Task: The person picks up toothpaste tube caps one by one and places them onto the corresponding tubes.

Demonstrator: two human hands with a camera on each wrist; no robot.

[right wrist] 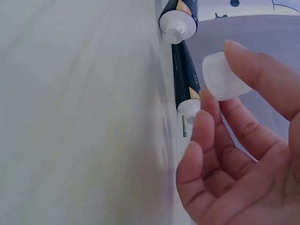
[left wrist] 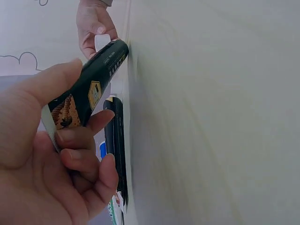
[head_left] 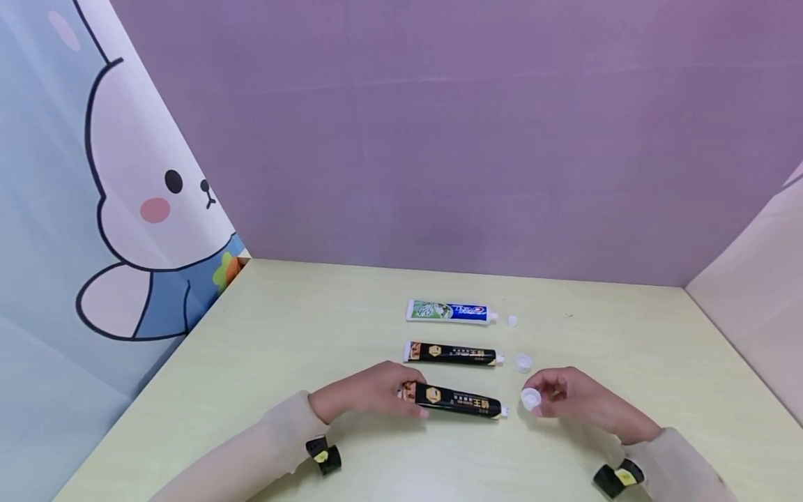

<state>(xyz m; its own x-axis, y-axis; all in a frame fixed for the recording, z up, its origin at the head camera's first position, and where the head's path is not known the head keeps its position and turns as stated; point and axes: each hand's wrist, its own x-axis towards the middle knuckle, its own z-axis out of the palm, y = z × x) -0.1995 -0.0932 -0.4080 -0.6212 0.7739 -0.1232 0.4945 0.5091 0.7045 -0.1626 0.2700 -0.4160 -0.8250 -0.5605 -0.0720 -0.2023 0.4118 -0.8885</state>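
Note:
My left hand (head_left: 383, 390) grips the tail end of a black toothpaste tube (head_left: 461, 401), thumb on one side and fingers curled on the other. The tube's uncapped white nozzle (right wrist: 174, 35) points right, toward the other hand. Between thumb and fingertips my right hand (head_left: 574, 397) pinches a round white cap (head_left: 530, 399), a short gap away from that nozzle. Behind the held tube lies a second black toothpaste tube (head_left: 454, 353), its nozzle bare, with a white cap (head_left: 523, 362) beside it.
Farther back lies a blue and green toothpaste tube (head_left: 448, 312), with a small white cap (head_left: 512, 321) off its nozzle end. A purple backdrop (head_left: 439, 139) rises at the table's (head_left: 301, 307) far edge. At the left hangs a cloth (head_left: 138, 167) with a cartoon animal.

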